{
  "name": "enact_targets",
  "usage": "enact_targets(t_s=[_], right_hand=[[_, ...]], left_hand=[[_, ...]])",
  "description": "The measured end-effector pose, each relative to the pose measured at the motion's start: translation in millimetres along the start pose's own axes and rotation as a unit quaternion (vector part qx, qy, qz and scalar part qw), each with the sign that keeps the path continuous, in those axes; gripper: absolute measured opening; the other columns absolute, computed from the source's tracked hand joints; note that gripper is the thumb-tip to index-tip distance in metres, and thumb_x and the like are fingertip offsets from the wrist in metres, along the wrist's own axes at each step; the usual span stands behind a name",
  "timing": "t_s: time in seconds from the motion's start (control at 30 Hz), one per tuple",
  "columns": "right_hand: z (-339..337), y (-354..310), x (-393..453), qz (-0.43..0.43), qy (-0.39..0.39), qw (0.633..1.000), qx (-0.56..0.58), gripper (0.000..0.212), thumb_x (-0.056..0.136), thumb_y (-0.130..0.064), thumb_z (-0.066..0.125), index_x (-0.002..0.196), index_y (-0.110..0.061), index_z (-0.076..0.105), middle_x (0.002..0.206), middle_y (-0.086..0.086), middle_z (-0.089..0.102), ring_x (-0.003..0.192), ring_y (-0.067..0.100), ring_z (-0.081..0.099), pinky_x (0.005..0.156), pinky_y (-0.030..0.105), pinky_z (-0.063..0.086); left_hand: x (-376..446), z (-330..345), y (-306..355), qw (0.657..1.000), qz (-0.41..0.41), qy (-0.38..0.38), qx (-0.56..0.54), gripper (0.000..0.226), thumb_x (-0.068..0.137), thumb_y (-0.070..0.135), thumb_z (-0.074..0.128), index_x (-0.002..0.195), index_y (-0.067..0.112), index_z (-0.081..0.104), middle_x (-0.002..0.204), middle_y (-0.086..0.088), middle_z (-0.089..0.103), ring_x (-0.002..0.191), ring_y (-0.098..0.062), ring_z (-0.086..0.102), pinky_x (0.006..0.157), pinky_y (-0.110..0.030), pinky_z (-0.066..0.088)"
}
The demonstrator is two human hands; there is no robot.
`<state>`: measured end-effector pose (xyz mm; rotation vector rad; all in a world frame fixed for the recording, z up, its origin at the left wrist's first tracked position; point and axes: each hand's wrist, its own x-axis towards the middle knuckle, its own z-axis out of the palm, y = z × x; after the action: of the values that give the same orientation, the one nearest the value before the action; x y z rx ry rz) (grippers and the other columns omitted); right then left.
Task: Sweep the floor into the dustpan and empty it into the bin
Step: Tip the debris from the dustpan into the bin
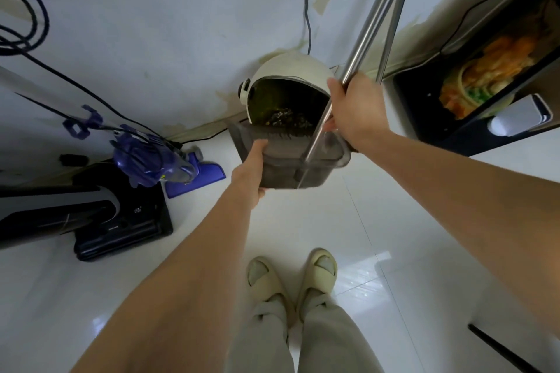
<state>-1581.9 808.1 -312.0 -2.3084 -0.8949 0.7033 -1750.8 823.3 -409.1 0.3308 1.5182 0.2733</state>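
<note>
Both arms outstretched: left hand [249,169] grips dustpan [291,160], right hand [354,109] poles [375,18].

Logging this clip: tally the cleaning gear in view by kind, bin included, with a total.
Dustpans: 1, the grey dustpan, held by the left hand and tipped at the bin.
Bins: 1, the cream bin, lid open.
Metal handles: 2 steel handles, one gripped by the right hand.
Vacuums: 2, a purple vacuum and a black vacuum.
Total: 6.

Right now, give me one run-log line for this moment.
step: emptying | dustpan tipped at bin mouth | left hand holds dustpan | right hand grips metal handles
</note>
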Motion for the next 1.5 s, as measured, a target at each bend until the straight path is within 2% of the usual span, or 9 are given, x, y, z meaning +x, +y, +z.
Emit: enact_targets(t_s=[0.13,0.27,0.43,0.57,0.77,0.9,1.07,1.27,1.5], right_hand=[[-2,3,-6,-0.011,0.012,1.0,-0.007,0.029,0.1,-0.037,0.044,0.104,-0.009,0.052,0.084,0.007,0.065,0.068,0.021,0.069,0.066,0.037,0.059],[1,10,-7,0.024,-0.034,0.999,-0.013,0.028,0.1,-0.033,0.046,0.102,-0.007,0.054,0.085,0.01,0.066,0.063,0.019,0.069,0.062,0.034,0.06],[-2,7,-6,0.011,0.032,0.999,0.019,0.028,0.1,-0.034,0.044,0.101,-0.008,0.053,0.085,0.008,0.065,0.064,0.019,0.068,0.058,0.032,0.058],[-4,14,-4,0.086,-0.04,0.995,0.03,0.025,0.1,-0.031,0.046,0.095,-0.008,0.053,0.087,0.011,0.067,0.058,0.017,0.069,0.053,0.027,0.058],[-13,-1,-1,-0.004,0.041,0.998,0.049,0.028,0.1,-0.035,0.044,0.102,-0.009,0.053,0.084,0.008,0.065,0.065,0.02,0.069,0.061,0.034,0.059],[-6,11,-4,0.057,-0.031,0.998,0.024,0.023,0.1,-0.031,0.046,0.095,-0.009,0.053,0.086,0.012,0.067,0.06,0.019,0.068,0.053,0.026,0.057],[-8,7,-5,0.019,0.038,0.998,0.046,0.026,0.1,-0.032,0.044,0.1,-0.009,0.054,0.083,0.006,0.067,0.062,0.017,0.069,0.056,0.026,0.057],[-8,24,-23,0.078,-0.032,0.996,0.022,0.024,0.101,-0.03,0.045,0.1,-0.007,0.052,0.09,0.011,0.066,0.065,0.019,0.07,0.051,0.023,0.055],[-30,24,-33,0.036,-0.029,0.996,0.07,0.016,0.098,-0.027,0.05,0.1,-0.012,0.054,0.087,0.006,0.065,0.066,0.015,0.07,0.069,0.033,0.06]], left_hand=[[-6,3,-10,0.999,-0.012,-0.016,0.034,0.08,0.064,0.062,0.073,0.125,0.012,0.055,0.111,-0.009,0.069,0.088,-0.019,0.064,0.061,-0.025,0.051],[4,-6,-15,1.0,-0.02,-0.007,0.016,0.063,0.079,0.049,0.071,0.123,0.011,0.048,0.111,-0.012,0.062,0.103,-0.027,0.061,0.095,-0.038,0.052],[3,6,-1,0.998,0.021,0.028,0.044,0.088,0.06,0.067,0.071,0.128,0.013,0.051,0.117,-0.006,0.065,0.099,-0.021,0.063,0.089,-0.032,0.051],[1,-1,-4,0.999,-0.007,-0.01,0.038,0.06,0.08,0.045,0.071,0.122,0.01,0.047,0.1,-0.01,0.063,0.088,-0.022,0.061,0.088,-0.033,0.053],[-6,15,7,0.997,0.039,0.034,0.056,0.106,0.046,0.076,0.066,0.13,0.013,0.052,0.116,-0.006,0.066,0.105,-0.026,0.063,0.098,-0.038,0.048],[-9,3,0,0.999,-0.005,-0.003,0.043,0.058,0.081,0.053,0.067,0.113,0.007,0.052,0.096,-0.01,0.064,0.084,-0.023,0.063,0.079,-0.032,0.052],[-11,9,-4,0.995,0.063,0.077,0.031,0.099,0.056,0.072,0.069,0.132,0.011,0.048,0.12,-0.006,0.061,0.107,-0.027,0.06,0.098,-0.043,0.049],[-12,-5,-20,0.999,-0.016,-0.015,0.045,0.061,0.079,0.053,0.071,0.116,0.009,0.052,0.103,-0.012,0.066,0.093,-0.026,0.065,0.094,-0.036,0.053],[-19,-8,-38,0.997,-0.026,-0.06,0.04,0.079,0.074,0.054,0.076,0.132,0.009,0.049,0.118,-0.012,0.065,0.111,-0.03,0.061,0.101,-0.036,0.047]])
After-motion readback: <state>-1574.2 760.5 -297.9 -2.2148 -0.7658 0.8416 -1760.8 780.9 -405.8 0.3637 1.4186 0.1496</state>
